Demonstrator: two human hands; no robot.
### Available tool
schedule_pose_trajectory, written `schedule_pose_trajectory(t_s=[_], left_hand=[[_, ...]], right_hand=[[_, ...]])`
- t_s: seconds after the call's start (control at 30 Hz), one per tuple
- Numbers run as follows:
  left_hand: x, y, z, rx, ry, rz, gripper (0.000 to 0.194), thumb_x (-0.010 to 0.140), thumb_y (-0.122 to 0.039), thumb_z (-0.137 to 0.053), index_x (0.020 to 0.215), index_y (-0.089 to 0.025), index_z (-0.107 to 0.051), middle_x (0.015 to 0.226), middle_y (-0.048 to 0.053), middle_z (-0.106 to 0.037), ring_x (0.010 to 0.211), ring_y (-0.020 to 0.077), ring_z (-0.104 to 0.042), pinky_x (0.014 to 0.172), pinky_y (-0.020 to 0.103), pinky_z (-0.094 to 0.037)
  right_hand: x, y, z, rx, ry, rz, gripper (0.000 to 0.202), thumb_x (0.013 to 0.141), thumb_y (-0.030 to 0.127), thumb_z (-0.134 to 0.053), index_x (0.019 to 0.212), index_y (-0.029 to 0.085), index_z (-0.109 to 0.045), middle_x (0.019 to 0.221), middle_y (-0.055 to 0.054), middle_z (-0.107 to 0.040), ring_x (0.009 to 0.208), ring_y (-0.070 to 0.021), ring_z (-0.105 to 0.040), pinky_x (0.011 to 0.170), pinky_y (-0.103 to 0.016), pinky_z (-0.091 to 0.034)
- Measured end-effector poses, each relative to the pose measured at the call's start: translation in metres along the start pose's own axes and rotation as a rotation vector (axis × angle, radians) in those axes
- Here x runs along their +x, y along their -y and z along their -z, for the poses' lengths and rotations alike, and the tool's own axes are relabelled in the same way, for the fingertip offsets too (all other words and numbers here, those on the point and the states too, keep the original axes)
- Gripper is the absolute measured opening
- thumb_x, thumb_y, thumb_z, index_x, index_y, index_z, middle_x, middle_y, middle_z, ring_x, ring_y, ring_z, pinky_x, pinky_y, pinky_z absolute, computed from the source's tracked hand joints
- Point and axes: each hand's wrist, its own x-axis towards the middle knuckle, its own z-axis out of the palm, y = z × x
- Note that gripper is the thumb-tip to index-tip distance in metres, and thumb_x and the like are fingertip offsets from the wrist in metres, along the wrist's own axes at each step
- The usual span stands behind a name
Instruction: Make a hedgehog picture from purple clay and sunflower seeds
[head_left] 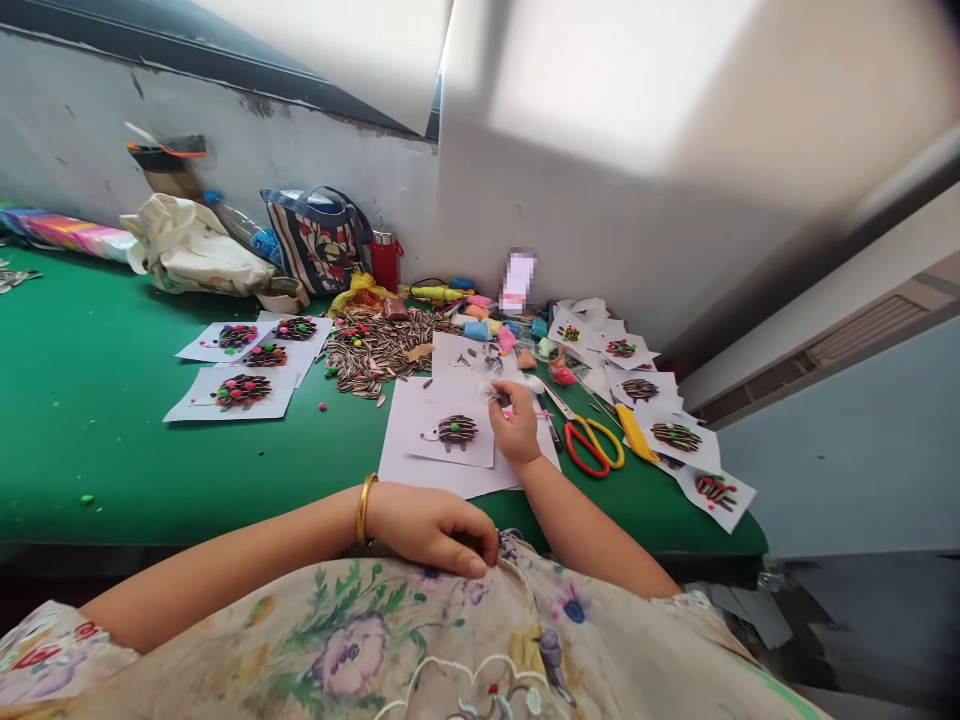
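My right hand [516,425] pinches a small clear plastic bag [487,388] over white paper; the bag's contents are too small to make out. Just left of it lies a paper card [480,455] with a hedgehog [457,431] made of dark clay, striped seed spines and a green dot. Under the card is a larger white sheet [397,465]. At the table's near edge my left hand [435,527] rests against the floral clothing, its fingers loosely curled and nothing visible in them. Scissors [589,440] with red and yellow handles lie right of my right hand.
A heap of striped sunflower seeds [382,350] spreads behind the cards. Finished-looking hedgehog cards lie left [232,393] and right [679,437]. A yellow cutter [636,432] lies beside the scissors. Clay packets [480,328], a red bottle [385,262] and bags [319,235] line the wall.
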Motion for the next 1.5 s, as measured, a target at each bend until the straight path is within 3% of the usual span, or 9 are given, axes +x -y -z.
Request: schedule_pose_trajectory(t_s=[0.2,0.33,0.47,0.57,0.63,0.77,0.83,1.23,1.5], left_hand=[[0.01,0.011,0.008,-0.197,-0.322,0.021,0.032,0.086,-0.045,-0.065,0.099,-0.016,-0.069,0.09,0.005,-0.068,0.078,0.0136,-0.061,0.072,0.023,-0.048],[0.025,0.006,0.004,-0.196,-0.308,-0.055,0.026,0.081,-0.038,-0.071,0.094,-0.015,-0.072,0.091,0.006,-0.069,0.08,0.0144,-0.061,0.073,0.023,-0.048],[0.044,0.008,-0.009,-0.174,-0.4,0.15,0.018,0.082,-0.03,-0.065,0.084,-0.013,-0.071,0.07,0.002,-0.065,0.063,0.0117,-0.058,0.059,0.021,-0.045],[0.05,0.015,-0.008,-0.225,-0.446,0.137,0.017,0.081,-0.029,-0.065,0.085,-0.013,-0.069,0.07,0.001,-0.064,0.062,0.0115,-0.057,0.057,0.021,-0.045],[0.046,0.022,0.005,-0.244,-0.614,0.052,0.021,0.083,-0.035,-0.063,0.087,-0.014,-0.066,0.073,0.001,-0.063,0.062,0.0115,-0.056,0.057,0.022,-0.046],[0.028,0.044,0.047,0.11,-1.257,-0.006,0.018,0.083,-0.035,-0.063,0.083,-0.017,-0.061,0.075,0.001,-0.059,0.065,0.0121,-0.053,0.059,0.023,-0.044],[0.019,0.058,0.062,0.232,-1.381,0.016,0.016,0.083,-0.033,-0.063,0.082,-0.018,-0.06,0.079,0.001,-0.058,0.07,0.0133,-0.054,0.061,0.024,-0.045],[0.014,0.082,0.055,-0.06,-1.278,-0.108,0.024,0.082,-0.039,-0.064,0.094,-0.018,-0.06,0.085,0.002,-0.064,0.069,0.0142,-0.065,0.065,0.027,-0.055],[0.01,0.085,0.052,0.175,-1.309,0.037,0.008,0.082,-0.023,-0.058,0.088,-0.019,-0.061,0.076,-0.001,-0.064,0.064,0.0109,-0.059,0.058,0.02,-0.048]], right_hand=[[0.0,0.006,0.0,0.006,0.013,0.022,0.027,0.085,0.016,-0.053,0.11,0.02,-0.06,0.103,-0.007,-0.062,0.093,-0.0202,-0.056,0.086,-0.038,-0.048],[0.0,0.006,0.0,0.011,0.024,0.011,0.027,0.085,0.015,-0.053,0.111,0.02,-0.06,0.103,-0.007,-0.062,0.092,-0.0198,-0.057,0.084,-0.037,-0.049],[-0.001,0.005,-0.001,0.009,0.029,0.016,0.026,0.085,0.015,-0.054,0.11,0.02,-0.061,0.1,-0.007,-0.062,0.09,-0.0196,-0.056,0.084,-0.037,-0.049],[-0.001,0.005,0.0,0.01,0.031,0.015,0.027,0.085,0.015,-0.054,0.11,0.02,-0.061,0.101,-0.007,-0.062,0.092,-0.0198,-0.057,0.084,-0.038,-0.049],[-0.001,0.006,0.0,0.011,0.04,0.0,0.027,0.084,0.015,-0.054,0.11,0.02,-0.06,0.102,-0.007,-0.063,0.093,-0.0199,-0.057,0.085,-0.038,-0.049],[-0.004,0.009,-0.002,0.01,0.045,-0.023,0.031,0.083,0.015,-0.056,0.114,0.021,-0.059,0.103,-0.006,-0.062,0.093,-0.0198,-0.057,0.084,-0.038,-0.05],[-0.006,0.011,-0.004,0.009,0.059,-0.004,0.033,0.082,0.014,-0.056,0.115,0.021,-0.058,0.102,-0.006,-0.061,0.092,-0.0197,-0.057,0.084,-0.037,-0.05],[-0.004,0.021,-0.005,-0.036,0.146,0.133,0.025,0.084,0.012,-0.056,0.105,0.023,-0.064,0.099,-0.006,-0.062,0.095,-0.0223,-0.054,0.085,-0.041,-0.048],[-0.009,0.019,-0.01,-0.004,0.156,0.125,0.03,0.082,0.01,-0.055,0.108,0.022,-0.058,0.099,-0.006,-0.059,0.093,-0.0223,-0.053,0.081,-0.04,-0.048]])
